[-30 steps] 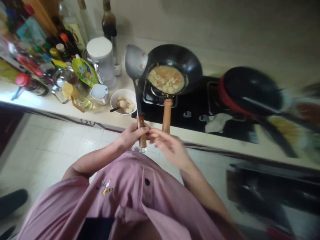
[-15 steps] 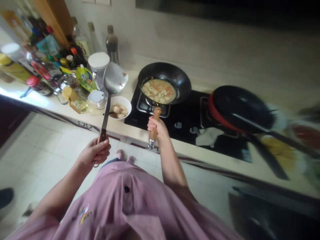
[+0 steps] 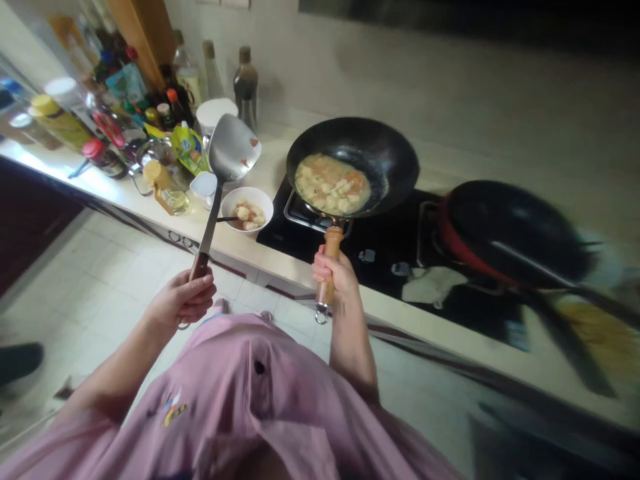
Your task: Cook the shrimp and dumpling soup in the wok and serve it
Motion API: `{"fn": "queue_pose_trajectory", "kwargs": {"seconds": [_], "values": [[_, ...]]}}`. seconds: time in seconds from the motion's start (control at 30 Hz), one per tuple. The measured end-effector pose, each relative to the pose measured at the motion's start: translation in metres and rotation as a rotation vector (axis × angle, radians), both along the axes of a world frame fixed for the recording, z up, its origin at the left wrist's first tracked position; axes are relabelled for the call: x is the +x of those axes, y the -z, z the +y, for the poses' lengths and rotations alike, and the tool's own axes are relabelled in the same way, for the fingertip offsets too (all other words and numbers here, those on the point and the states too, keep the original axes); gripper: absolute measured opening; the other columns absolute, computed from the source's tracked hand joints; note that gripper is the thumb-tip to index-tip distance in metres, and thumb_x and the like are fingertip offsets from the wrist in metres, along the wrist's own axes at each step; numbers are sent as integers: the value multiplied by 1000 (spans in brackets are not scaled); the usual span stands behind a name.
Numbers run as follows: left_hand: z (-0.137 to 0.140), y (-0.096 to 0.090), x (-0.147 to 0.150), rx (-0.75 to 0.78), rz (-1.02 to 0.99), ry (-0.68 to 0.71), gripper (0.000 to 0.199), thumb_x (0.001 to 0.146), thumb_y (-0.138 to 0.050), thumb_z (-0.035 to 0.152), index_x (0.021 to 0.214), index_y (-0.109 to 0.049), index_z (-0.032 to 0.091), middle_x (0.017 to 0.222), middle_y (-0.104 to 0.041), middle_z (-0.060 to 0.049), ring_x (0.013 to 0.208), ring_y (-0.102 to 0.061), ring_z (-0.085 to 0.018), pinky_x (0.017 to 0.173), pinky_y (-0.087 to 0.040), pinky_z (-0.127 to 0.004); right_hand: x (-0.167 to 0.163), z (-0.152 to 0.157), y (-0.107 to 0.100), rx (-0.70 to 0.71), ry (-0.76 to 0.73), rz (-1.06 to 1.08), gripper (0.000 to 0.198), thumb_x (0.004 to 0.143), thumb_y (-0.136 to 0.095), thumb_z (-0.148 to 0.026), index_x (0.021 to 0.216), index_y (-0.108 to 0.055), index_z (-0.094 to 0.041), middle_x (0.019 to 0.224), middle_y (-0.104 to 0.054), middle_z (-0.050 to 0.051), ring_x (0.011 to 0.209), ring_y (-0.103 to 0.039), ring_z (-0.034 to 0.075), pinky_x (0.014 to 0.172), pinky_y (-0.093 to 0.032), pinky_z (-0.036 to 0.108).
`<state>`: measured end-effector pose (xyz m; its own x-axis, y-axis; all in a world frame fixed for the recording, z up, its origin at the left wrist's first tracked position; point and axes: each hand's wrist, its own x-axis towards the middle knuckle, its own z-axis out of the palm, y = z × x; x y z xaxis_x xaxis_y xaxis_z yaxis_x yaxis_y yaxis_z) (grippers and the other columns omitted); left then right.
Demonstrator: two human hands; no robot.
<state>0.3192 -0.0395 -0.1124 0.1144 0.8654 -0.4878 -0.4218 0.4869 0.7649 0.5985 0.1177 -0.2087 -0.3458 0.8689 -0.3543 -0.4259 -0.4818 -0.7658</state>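
Note:
My left hand (image 3: 187, 297) is closed round the brown grip of a metal wok spatula (image 3: 233, 148), its blade held up with small orange scraps stuck on it. In my right hand (image 3: 336, 270) is the wooden handle of a black wok (image 3: 385, 160), fingers wrapped round it. Pale chunks and orange pieces in a yellowish broth (image 3: 333, 185) gather on the wok's left side, and the wok looks tilted that way over the left burner. Left of the wok, a white bowl (image 3: 269, 212) holds similar chunks and a dark-handled utensil.
A red and black pan (image 3: 515, 233) rests on the right burner with another pan or lid on it. A pale cloth (image 3: 433, 287) lies on the black hob (image 3: 385, 233). Bottles, jars and an oil jug (image 3: 173, 200) crowd the counter's left end.
The view has shifted, so most things sit further right. The wok appears raised and tipped more to the left, its broth gathered there. Both hands keep their grips.

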Motion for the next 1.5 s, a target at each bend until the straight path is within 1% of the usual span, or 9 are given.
{"fn": "queue_pose_trajectory", "kwargs": {"seconds": [0.13,0.3,0.57,0.7,0.83,1.0,1.13,1.5], "values": [[4,1,-13,5,-26,47,48,81,-76,39,65,-34,20,47,-28,11,34,-15,0,27,-20,-10,1,-24,-6,-1,3,-60,51,56,-85,-24,92,-48,-22,60,-44,-11,41,-32,1,37,-30,14],[9,2,-31,53,-33,95,47,83,-74,37,65,-34,20,49,-28,11,34,-17,0,27,-21,-9,-9,-47,-11,12,-4,-98,49,58,-83,-23,92,-48,-23,62,-44,-11,41,-32,1,37,-30,15],[10,7,-56,60,-24,184,48,85,-73,40,64,-34,20,49,-28,10,34,-18,0,27,-19,-10,-31,-71,-6,22,-50,-136,48,63,-82,-27,93,-45,-23,61,-43,-12,41,-32,1,37,-30,15],[9,12,-67,55,-7,199,49,84,-73,41,65,-33,20,50,-28,10,35,-19,-1,28,-19,-10,-40,-76,-5,21,-47,-172,49,62,-82,-27,94,-46,-23,61,-44,-12,41,-34,2,37,-31,16],[7,13,-75,36,33,205,48,84,-73,43,66,-35,20,50,-29,10,35,-21,-1,28,-19,-11,-47,-79,-7,30,-26,-196,50,61,-83,-27,95,-46,-23,68,-48,-10,41,-36,1,37,-32,17],[8,17,-82,17,135,169,50,79,-78,46,70,-36,21,49,-27,12,35,-21,-1,28,-19,-10,-54,-83,-11,42,-27,-233,47,62,-83,-27,91,-46,-22,65,-47,-11,42,-37,2,37,-35,18],[9,23,-89,20,186,187,53,76,-80,50,71,-35,22,49,-27,12,35,-22,-1,27,-19,-10,-55,-88,-10,59,-13,-252,46,63,-83,-28,92,-48,-22,67,-50,-10,42,-39,2,37,-37,18],[10,29,-93,16,190,221,50,79,-76,50,72,-36,21,50,-26,12,34,-22,-1,29,-20,-10,-55,-88,-10,78,-6,-286,45,65,-82,-27,95,-49,-22,71,-52,-9,42,-41,2,37,-38,19]]}}
